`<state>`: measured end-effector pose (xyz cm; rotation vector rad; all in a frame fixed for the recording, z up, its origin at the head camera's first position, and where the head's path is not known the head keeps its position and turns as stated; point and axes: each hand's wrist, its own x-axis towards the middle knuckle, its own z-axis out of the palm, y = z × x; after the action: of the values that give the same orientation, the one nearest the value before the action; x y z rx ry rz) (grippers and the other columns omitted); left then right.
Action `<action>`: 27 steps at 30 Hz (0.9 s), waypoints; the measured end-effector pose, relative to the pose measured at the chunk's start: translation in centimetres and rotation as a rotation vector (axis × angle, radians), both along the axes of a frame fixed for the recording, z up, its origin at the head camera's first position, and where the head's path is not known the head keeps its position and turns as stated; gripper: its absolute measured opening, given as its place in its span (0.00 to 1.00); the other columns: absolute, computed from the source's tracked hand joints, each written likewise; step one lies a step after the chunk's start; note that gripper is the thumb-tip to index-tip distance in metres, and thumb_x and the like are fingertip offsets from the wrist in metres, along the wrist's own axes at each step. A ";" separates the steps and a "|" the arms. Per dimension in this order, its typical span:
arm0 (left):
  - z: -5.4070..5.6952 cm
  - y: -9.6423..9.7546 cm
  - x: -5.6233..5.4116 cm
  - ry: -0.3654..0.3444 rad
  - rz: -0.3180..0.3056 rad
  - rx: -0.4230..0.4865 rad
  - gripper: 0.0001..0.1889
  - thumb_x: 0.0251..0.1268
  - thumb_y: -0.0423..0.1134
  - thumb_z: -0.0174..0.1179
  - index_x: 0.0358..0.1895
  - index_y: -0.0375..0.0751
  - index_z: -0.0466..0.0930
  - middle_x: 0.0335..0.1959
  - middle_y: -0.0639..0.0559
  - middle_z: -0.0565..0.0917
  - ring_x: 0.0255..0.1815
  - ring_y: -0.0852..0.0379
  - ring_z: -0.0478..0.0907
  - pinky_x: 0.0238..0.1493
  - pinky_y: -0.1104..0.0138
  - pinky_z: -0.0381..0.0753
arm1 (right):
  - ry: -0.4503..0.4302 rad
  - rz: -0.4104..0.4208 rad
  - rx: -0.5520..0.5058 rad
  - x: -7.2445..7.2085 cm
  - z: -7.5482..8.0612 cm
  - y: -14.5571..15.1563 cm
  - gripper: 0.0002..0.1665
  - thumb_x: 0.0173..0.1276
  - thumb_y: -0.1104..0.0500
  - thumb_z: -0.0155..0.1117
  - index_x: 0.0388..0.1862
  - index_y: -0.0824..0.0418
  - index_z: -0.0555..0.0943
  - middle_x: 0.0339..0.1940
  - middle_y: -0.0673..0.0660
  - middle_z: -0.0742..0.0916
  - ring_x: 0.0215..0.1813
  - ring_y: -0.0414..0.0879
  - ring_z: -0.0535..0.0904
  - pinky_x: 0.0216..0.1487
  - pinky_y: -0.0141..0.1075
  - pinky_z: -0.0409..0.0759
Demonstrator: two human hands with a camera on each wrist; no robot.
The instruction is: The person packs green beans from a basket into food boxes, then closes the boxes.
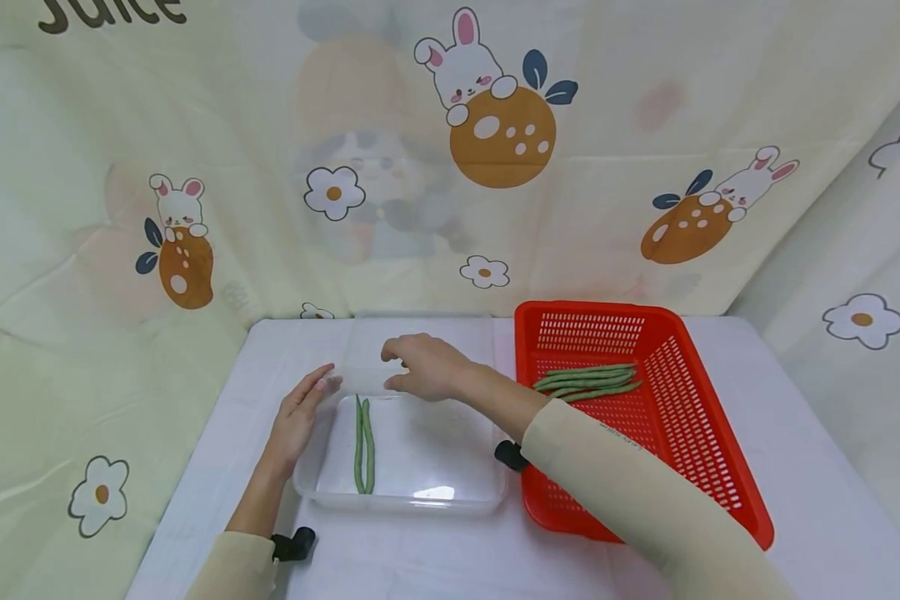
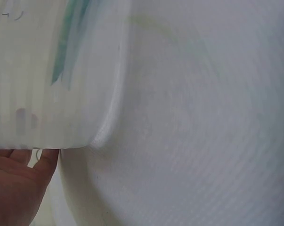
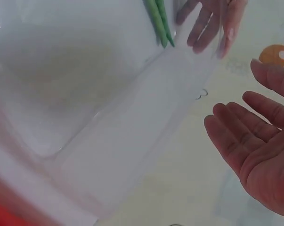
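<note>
Here, at the left, the left hand rests its fairly straight fingers against the left side of a clear box, touching it without curling round it. Two green beans lie side by side in the left part of that box, pointing away from the person. Next, the right hand hovers over the box's far edge, thumb and fingers apart, holding nothing. Furthest right, a red basket holds a bunch of beans.
</note>
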<state>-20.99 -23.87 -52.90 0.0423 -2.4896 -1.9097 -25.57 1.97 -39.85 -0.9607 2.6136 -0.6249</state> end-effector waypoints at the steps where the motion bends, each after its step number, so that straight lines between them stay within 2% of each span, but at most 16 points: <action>1: 0.0 0.0 0.0 0.002 0.000 -0.001 0.26 0.87 0.52 0.43 0.78 0.47 0.67 0.73 0.40 0.77 0.79 0.43 0.68 0.83 0.43 0.53 | 0.007 -0.010 0.002 -0.1 0.0 0.4 0.24 0.75 0.52 0.68 0.66 0.59 0.79 0.65 0.55 0.86 0.64 0.51 0.83 0.64 0.46 0.81; 9: 0.0 0.0 0.0 0.010 -0.005 0.005 0.25 0.87 0.51 0.43 0.78 0.47 0.67 0.73 0.40 0.77 0.78 0.42 0.69 0.83 0.43 0.54 | 0.027 -0.106 -0.001 -0.6 -0.3 3.5 0.23 0.75 0.51 0.68 0.64 0.56 0.80 0.63 0.53 0.86 0.63 0.51 0.82 0.62 0.47 0.82; 15: 0.1 0.0 0.1 0.009 -0.011 0.018 0.25 0.87 0.49 0.43 0.78 0.46 0.67 0.73 0.39 0.77 0.78 0.42 0.69 0.83 0.43 0.53 | 0.094 -0.199 -0.003 -1.3 -1.1 6.1 0.22 0.75 0.50 0.67 0.63 0.57 0.81 0.63 0.56 0.85 0.62 0.52 0.80 0.61 0.48 0.82; 20: 0.2 0.1 0.0 0.007 -0.014 0.033 0.25 0.88 0.49 0.42 0.79 0.45 0.66 0.74 0.39 0.76 0.79 0.42 0.68 0.83 0.43 0.51 | 0.158 -0.294 -0.043 -2.1 -1.9 8.0 0.22 0.75 0.50 0.67 0.63 0.57 0.81 0.66 0.56 0.83 0.67 0.53 0.76 0.64 0.49 0.81; 27: 0.2 0.1 0.1 0.001 -0.008 0.027 0.25 0.87 0.50 0.43 0.78 0.47 0.67 0.74 0.39 0.76 0.79 0.42 0.68 0.83 0.44 0.52 | 0.222 -0.375 -0.080 -3.0 -2.8 10.2 0.20 0.74 0.52 0.68 0.60 0.59 0.83 0.68 0.59 0.82 0.68 0.57 0.75 0.66 0.52 0.79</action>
<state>-20.93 -23.77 -52.68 0.0315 -2.4674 -1.9458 -28.55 12.19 -42.66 -0.5892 3.0208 -0.7523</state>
